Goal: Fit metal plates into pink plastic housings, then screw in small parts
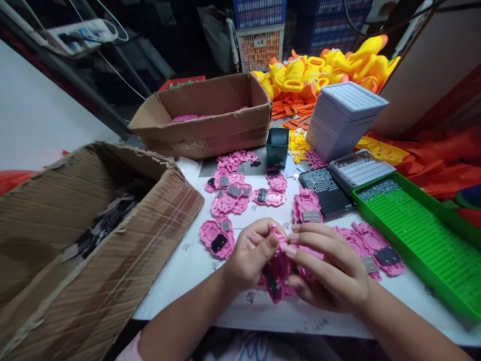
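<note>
Hands together over the white table (180,281), my left hand (252,253) pinching a pink casing (281,263) near its top, my right hand (334,265) closed on its right side, more pink shells (230,198) lying just beyond, green tray (421,238) off to the right.

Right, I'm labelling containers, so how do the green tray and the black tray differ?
The green tray is long; the black tray is much smaller. Silvery pieces bunch at the green tray's far end, but spread across a larger share of the black tray's floor. Both have gridded floors.
</note>
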Demonstrator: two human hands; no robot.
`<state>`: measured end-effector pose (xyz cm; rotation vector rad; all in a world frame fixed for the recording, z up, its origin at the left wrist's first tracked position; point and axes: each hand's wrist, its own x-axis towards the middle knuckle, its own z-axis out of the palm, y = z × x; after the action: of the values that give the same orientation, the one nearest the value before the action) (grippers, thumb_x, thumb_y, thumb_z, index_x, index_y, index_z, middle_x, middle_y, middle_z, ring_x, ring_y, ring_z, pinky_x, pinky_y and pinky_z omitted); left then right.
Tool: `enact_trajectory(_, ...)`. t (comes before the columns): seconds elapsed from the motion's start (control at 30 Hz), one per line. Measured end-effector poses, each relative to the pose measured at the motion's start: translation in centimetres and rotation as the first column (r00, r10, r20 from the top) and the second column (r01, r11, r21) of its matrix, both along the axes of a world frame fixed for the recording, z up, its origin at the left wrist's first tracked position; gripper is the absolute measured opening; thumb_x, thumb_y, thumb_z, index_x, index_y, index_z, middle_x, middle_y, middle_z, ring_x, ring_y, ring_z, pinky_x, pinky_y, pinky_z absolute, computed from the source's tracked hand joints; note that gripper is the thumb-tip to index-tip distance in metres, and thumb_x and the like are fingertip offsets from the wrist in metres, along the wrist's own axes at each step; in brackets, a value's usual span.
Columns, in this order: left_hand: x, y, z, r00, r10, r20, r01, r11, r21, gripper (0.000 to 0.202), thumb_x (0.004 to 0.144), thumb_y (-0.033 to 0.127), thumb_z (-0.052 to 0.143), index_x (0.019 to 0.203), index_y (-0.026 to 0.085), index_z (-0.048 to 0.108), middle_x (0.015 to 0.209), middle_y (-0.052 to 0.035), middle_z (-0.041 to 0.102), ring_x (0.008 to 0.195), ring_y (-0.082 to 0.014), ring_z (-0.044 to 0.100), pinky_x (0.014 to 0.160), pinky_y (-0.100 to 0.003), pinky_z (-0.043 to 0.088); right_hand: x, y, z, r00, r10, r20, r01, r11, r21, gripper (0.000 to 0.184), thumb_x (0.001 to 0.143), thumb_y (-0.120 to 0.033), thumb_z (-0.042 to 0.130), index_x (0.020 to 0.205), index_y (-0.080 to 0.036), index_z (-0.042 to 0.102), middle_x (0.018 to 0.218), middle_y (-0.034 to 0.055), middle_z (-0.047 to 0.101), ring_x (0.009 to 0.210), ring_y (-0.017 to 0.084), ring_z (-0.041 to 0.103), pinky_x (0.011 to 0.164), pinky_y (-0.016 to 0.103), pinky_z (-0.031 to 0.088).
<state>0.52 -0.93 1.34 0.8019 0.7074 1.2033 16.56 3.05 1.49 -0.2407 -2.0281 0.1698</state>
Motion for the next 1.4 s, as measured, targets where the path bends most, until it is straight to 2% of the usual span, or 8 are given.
enact_trajectory(0.3,0.3,0.7,0.7,0.987,0.157,0.022,-0.153,0.98,-0.128,0.038,0.071,0.047,0.072,0.072,0.014,0.054,0.055,0.0034,0.047,0.046,-0.0053,0.04,0.046,-0.017,0.034,-0.2,0.2,0.3,0.999,0.037,-0.009,-0.038,0.997,-0.074,0.028,0.081,-0.016,0.054,0.106,-0.005,0.058,0.097,0.0147,0.059,0.095,0.022,0.059,0.079,0.038,0.056)
enact_trajectory(0.47,-0.1,0.5,-0.1,0.977,0.212,-0.009,-0.209,0.97,0.126,0.018,0.083,0.036,0.062,0.083,0.018,0.059,0.068,0.0002,0.059,0.056,-0.0096,0.053,0.055,-0.021,0.044,-0.5,0.0,0.1,0.998,-0.018,-0.061,0.008,0.985,-0.17,0.032,0.077,-0.016,0.063,0.107,-0.008,0.057,0.094,0.0124,0.059,0.089,0.02,0.06,0.075,0.035,0.055)
enact_trajectory(0.57,-0.3,0.4,-0.7,0.941,0.317,-0.118,-0.24,0.872,0.426,0.013,0.086,0.032,0.058,0.095,0.023,0.062,0.089,-0.0039,0.062,0.083,-0.0161,0.058,0.08,-0.033,0.048,-0.8,-0.2,0.0,0.991,-0.101,-0.094,0.076,0.968,-0.239,0.04,0.074,-0.019,0.068,0.11,-0.012,0.055,0.092,0.0105,0.059,0.087,0.02,0.059,0.073,0.035,0.055)
enact_trajectory(0.67,-0.2,0.3,-1.0,0.879,0.411,-0.241,-0.186,0.762,0.62,0.017,0.083,0.038,0.062,0.093,0.024,0.065,0.103,-0.0069,0.055,0.098,-0.0196,0.052,0.089,-0.037,0.044,-1.0,-0.3,-0.1,0.988,-0.09,-0.124,0.051,0.957,-0.284,0.035,0.077,-0.016,0.063,0.111,-0.016,0.054,0.093,0.0101,0.06,0.088,0.019,0.06,0.073,0.034,0.056)
enact_trajectory(0.93,-0.7,0.7,0.2,0.806,0.462,-0.37,-0.038,0.664,0.746,0.028,0.082,0.041,0.063,0.104,0.025,0.065,0.096,-0.0064,0.052,0.092,-0.0185,0.05,0.081,-0.033,0.045,-0.8,0.1,-0.6,0.988,0.087,-0.126,-0.116,0.963,-0.242,0.021,0.088,-0.015,0.046,0.107,-0.01,0.055,0.09,0.013,0.066,0.088,0.017,0.064,0.075,0.03,0.056)
enact_trajectory(1.07,-1.8,1.0,0.9,0.716,0.551,-0.429,0.093,0.533,0.841,0.038,0.082,0.03,0.064,0.118,0.019,0.059,0.091,-0.0063,0.054,0.086,-0.0181,0.05,0.078,-0.035,0.045,-0.3,0.4,-0.6,0.998,0.052,-0.035,-0.058,0.983,-0.173,0.021,0.085,-0.014,0.051,0.105,-0.009,0.056,0.085,0.0131,0.067,0.079,0.018,0.064,0.067,0.031,0.055)
enact_trajectory(1.2,-2.4,1.3,1.7,0.623,0.633,-0.46,0.231,0.412,0.881,0.031,0.08,0.023,0.063,0.11,0.014,0.061,0.083,-0.0061,0.055,0.078,-0.0177,0.051,0.07,-0.034,0.045,0.2,0.7,-0.2,0.997,0.019,0.071,-0.012,0.995,-0.098,0.017,0.085,-0.015,0.051,0.101,-0.01,0.057,0.081,0.0119,0.067,0.072,0.018,0.063,0.063,0.031,0.054)
enact_trajectory(1.4,-2.3,1.3,1.3,0.704,0.541,-0.46,0.18,0.491,0.853,0.026,0.078,0.022,0.063,0.103,0.017,0.062,0.081,-0.0046,0.055,0.075,-0.0171,0.051,0.068,-0.033,0.046,0.2,0.6,0.4,0.993,0.044,0.106,-0.032,0.993,-0.116,0.015,0.086,-0.019,0.05,0.096,-0.011,0.057,0.076,0.0104,0.066,0.068,0.017,0.062,0.06,0.029,0.053)
